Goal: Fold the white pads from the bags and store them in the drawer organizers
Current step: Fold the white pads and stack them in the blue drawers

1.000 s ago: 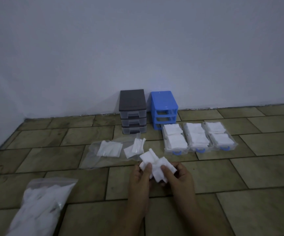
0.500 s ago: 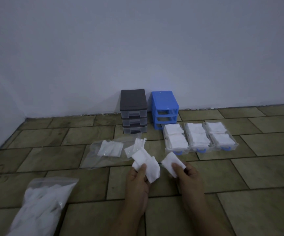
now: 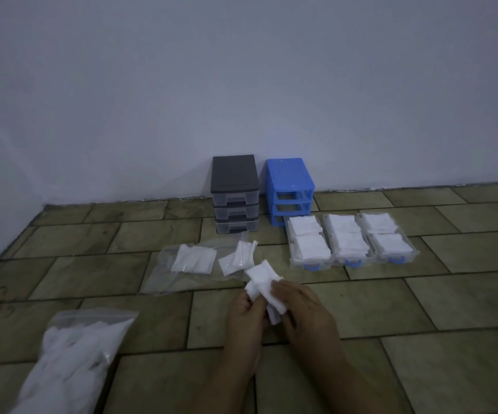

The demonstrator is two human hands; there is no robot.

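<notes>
Both hands meet low in the centre of the view, above the olive-brown tiled floor (image 3: 421, 309). The left hand (image 3: 246, 313) and the right hand (image 3: 304, 306) together hold a small bunch of soft white fabric pads (image 3: 264, 283). The left fingers (image 3: 255, 306) are closed on the lower edge of the bunch; the right fingers (image 3: 280, 286) pinch its right side. How many pads are in the bunch cannot be told.

Just beyond the hands, a clear, nearly flat plastic bag (image 3: 164, 273) lies on the floor with a few white pads inside (image 3: 194, 258). At lower left lies a second clear zip bag, stuffed full of white pads (image 3: 68, 363).

Against the pale wall (image 3: 241, 85) stands a dark grey three-drawer organizer with clear drawers (image 3: 235, 194), all drawers in place. Just beside it, to the right, stands a blue plastic organizer frame (image 3: 289, 186) with its slots open. In front of the blue frame, three clear drawers with blue handles sit side by side on the floor, touching: the left drawer (image 3: 309, 265), the middle drawer (image 3: 350, 262) and the right drawer (image 3: 395, 258). Each holds folded white pads in two stacks.

Lighting is dim; fine detail of the pads is not legible.
</notes>
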